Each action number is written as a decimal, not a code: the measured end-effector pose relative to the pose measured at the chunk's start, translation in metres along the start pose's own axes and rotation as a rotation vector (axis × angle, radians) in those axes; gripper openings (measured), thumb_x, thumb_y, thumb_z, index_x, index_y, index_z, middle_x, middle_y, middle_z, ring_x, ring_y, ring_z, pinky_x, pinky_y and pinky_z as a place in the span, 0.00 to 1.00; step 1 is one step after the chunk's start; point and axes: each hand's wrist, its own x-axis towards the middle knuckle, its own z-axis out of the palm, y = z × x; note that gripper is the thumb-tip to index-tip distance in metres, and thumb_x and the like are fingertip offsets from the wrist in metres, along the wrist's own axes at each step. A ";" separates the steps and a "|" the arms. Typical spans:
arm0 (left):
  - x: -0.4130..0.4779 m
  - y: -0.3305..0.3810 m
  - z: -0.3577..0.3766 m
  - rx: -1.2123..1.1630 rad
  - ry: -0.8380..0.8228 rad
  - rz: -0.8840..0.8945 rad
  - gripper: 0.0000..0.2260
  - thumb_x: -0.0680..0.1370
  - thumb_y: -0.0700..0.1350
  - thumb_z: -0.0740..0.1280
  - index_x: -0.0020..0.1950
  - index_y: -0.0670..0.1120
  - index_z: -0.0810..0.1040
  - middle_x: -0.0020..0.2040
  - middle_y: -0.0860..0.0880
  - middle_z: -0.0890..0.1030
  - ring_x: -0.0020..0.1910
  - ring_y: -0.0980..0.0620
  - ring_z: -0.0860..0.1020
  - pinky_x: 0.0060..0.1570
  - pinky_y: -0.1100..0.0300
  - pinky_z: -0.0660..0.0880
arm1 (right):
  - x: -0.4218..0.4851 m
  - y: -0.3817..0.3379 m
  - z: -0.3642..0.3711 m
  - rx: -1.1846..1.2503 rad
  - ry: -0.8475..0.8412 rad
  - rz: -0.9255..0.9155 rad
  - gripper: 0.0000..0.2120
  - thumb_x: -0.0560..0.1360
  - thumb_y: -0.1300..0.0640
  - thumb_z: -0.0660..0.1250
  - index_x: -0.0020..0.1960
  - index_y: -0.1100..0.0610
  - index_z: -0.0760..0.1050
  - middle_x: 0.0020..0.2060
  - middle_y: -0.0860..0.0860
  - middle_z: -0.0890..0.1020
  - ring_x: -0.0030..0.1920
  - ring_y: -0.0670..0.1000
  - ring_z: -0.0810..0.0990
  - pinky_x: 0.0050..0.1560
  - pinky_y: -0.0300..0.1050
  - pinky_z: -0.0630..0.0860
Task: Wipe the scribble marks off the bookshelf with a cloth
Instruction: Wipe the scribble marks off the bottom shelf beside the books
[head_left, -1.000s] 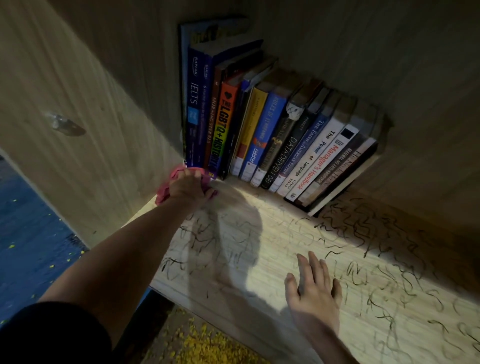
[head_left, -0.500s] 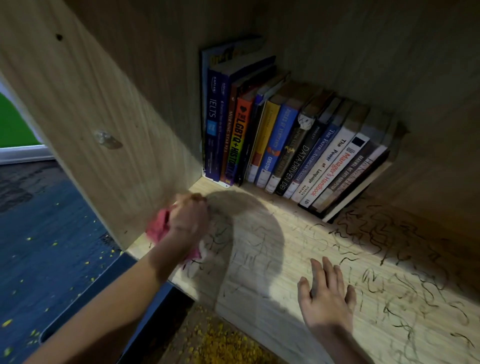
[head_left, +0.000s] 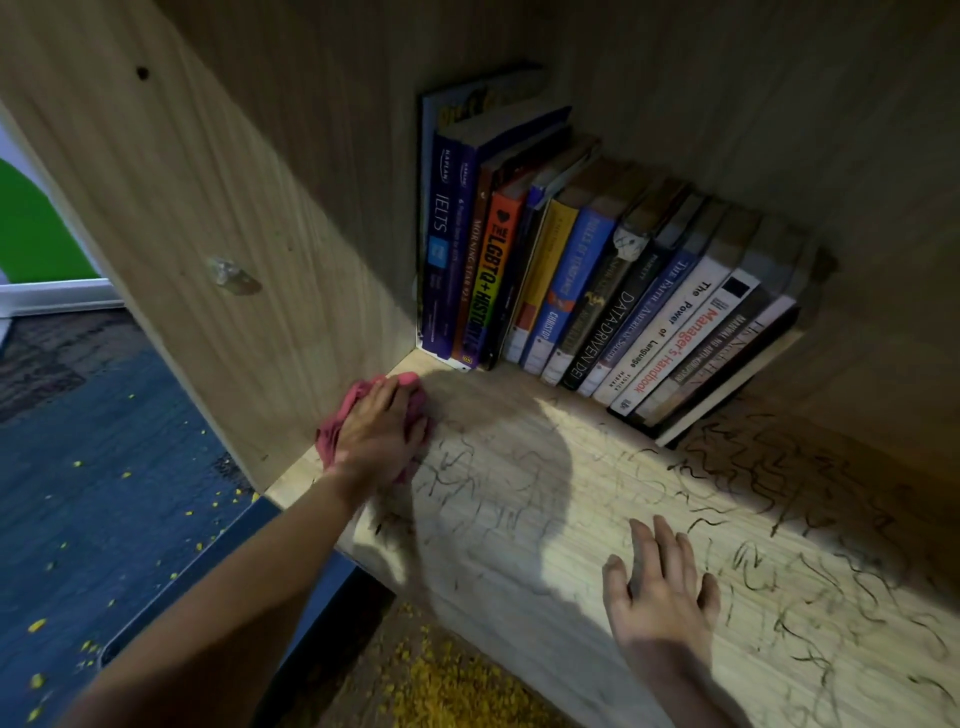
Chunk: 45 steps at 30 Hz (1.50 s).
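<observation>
Wooden bookshelf (head_left: 519, 561) board w/ black scribble marks (head_left: 779, 493) all over; books (head_left: 597, 270) at back-left. L hand (head_left: 376, 434) presses pink cloth (head_left: 332, 434) by left wall, fingers flat, grip loose. R hand (head_left: 660, 587) spread, palm down on board.

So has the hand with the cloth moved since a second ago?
Yes. The left hand, pressing the pink cloth, was right beneath the IELTS book; it now lies nearer the front edge of the shelf.

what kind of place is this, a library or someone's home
Indoors, likely a home or office; hard to say which. A wooden bookshelf holds a row of books, above blue carpet.
</observation>
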 end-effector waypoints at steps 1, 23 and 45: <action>-0.012 -0.003 0.000 -0.017 0.010 -0.027 0.30 0.77 0.57 0.53 0.76 0.43 0.62 0.74 0.43 0.66 0.74 0.44 0.62 0.73 0.54 0.50 | 0.000 0.000 0.000 -0.014 0.001 0.001 0.40 0.66 0.36 0.34 0.75 0.43 0.57 0.77 0.43 0.53 0.76 0.47 0.46 0.72 0.53 0.44; -0.091 0.013 0.000 0.076 0.032 -0.356 0.22 0.82 0.57 0.51 0.75 0.55 0.62 0.76 0.50 0.61 0.74 0.42 0.55 0.70 0.43 0.53 | -0.002 0.000 -0.009 -0.021 -0.057 -0.025 0.26 0.80 0.44 0.48 0.76 0.46 0.53 0.78 0.46 0.49 0.77 0.49 0.44 0.74 0.56 0.43; -0.102 0.059 0.029 0.121 -0.166 0.275 0.27 0.75 0.61 0.48 0.71 0.56 0.67 0.72 0.51 0.66 0.71 0.45 0.64 0.69 0.43 0.60 | -0.003 0.002 -0.001 -0.008 -0.038 -0.015 0.27 0.78 0.43 0.45 0.75 0.47 0.56 0.77 0.47 0.53 0.77 0.50 0.47 0.74 0.56 0.44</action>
